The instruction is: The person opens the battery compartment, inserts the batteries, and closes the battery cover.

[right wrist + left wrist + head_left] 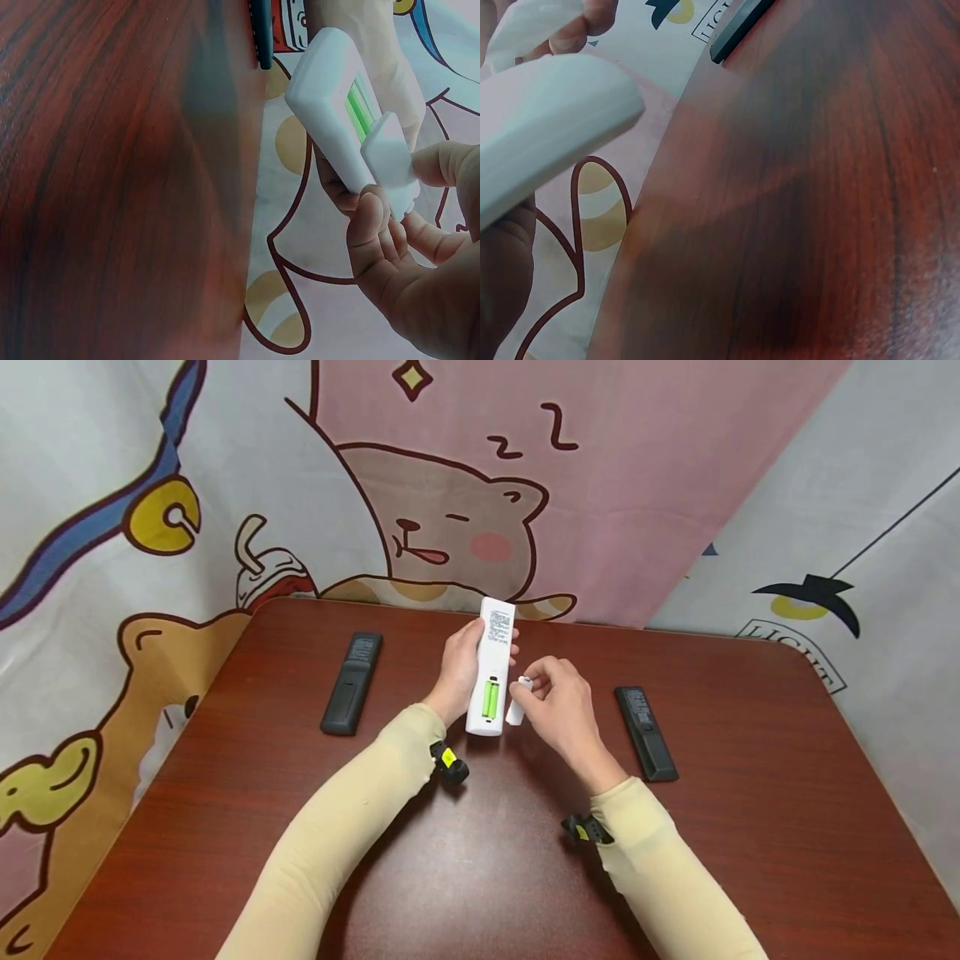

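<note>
A white remote control [492, 647] is held up above the table, back side showing, with printed text near its top. My left hand [457, 674] grips it round the side, fingertips showing at its right edge. Green batteries [491, 700] lie in its uncovered battery compartment. Just right of the remote, my right hand [561, 706] pinches a small white battery cover [515, 713] between thumb and fingers. In the right wrist view the cover [390, 154] stands close beside the compartment; whether they touch I cannot tell. The left wrist view shows the remote's end [570, 112].
On the reddish-brown table [465, 868] a black remote [351, 685] lies face down to the left. Another black remote [647, 735] lies face down to the right, near my right forearm. A curtain with cartoon animals [465, 518] hangs behind the table's far edge.
</note>
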Available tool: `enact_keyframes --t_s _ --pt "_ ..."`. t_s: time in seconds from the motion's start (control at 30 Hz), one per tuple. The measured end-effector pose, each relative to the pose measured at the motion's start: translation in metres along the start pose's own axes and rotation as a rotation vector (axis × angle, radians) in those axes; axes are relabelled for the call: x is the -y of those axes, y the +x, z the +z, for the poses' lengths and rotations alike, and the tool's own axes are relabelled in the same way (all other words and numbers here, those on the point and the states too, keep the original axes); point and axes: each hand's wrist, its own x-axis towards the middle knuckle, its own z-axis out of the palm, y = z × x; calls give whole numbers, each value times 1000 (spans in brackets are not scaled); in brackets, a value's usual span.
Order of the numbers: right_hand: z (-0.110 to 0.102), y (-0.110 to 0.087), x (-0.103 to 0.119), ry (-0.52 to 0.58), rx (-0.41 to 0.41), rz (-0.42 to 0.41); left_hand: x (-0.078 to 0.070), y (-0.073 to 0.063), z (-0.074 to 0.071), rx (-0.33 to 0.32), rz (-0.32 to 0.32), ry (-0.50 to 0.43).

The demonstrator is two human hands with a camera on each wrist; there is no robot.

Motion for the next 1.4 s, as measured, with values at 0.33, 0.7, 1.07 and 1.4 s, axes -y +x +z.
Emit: enact_keyframes --t_s 0.33,0.7,1.07,1.4 --pt "7 0 1 39 -33 -11 2 0 -1 -4 1 -8" --pt "14 0 2 70 -50 -40 4 -1 1 1 19 -38" --pt "17 2 2 79 -49 -66 6 1 5 -4 20 -29" --pt "19 2 2 75 -27 -71 5 1 6 -3 24 -30"
